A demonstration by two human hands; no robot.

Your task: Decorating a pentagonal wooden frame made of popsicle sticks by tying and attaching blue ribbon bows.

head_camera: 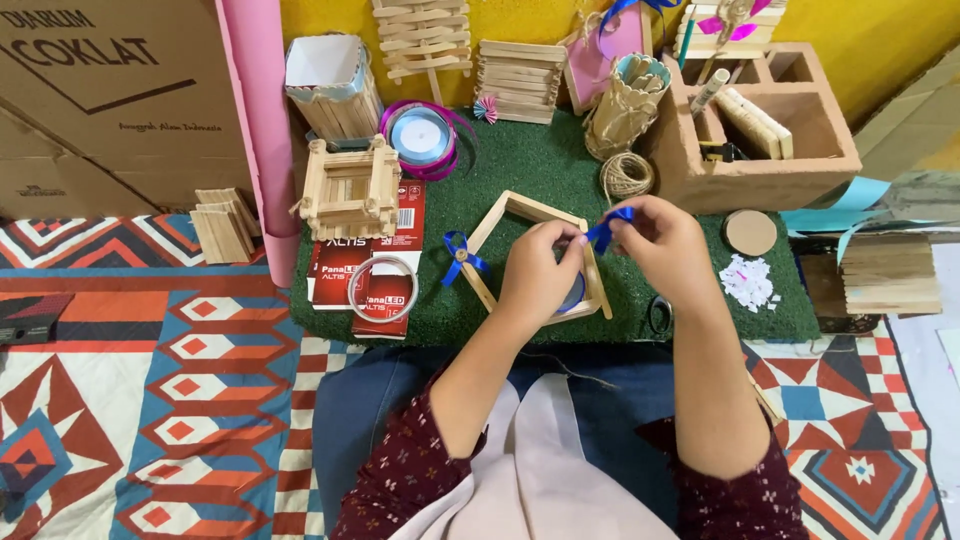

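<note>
Two brown cardboard boxes (105, 95) stand stacked at the upper left, off the green mat's (520, 165) left edge, behind the upright pink roll (262, 130); dark lettering and a dark angular line mark the upper one. Flat red packages (370, 262) with white and black printed panels lie near the mat's front left corner, partly under the stick-built wooden basket (350, 190), with a clear tape ring (383, 288) resting on them.

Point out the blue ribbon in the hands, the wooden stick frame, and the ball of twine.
blue ribbon (607, 229), head view, on the strip pinched between both hands.
wooden stick frame (530, 208), head view, on its upper bar.
ball of twine (627, 176), head view, on the middle of the coil.
</note>
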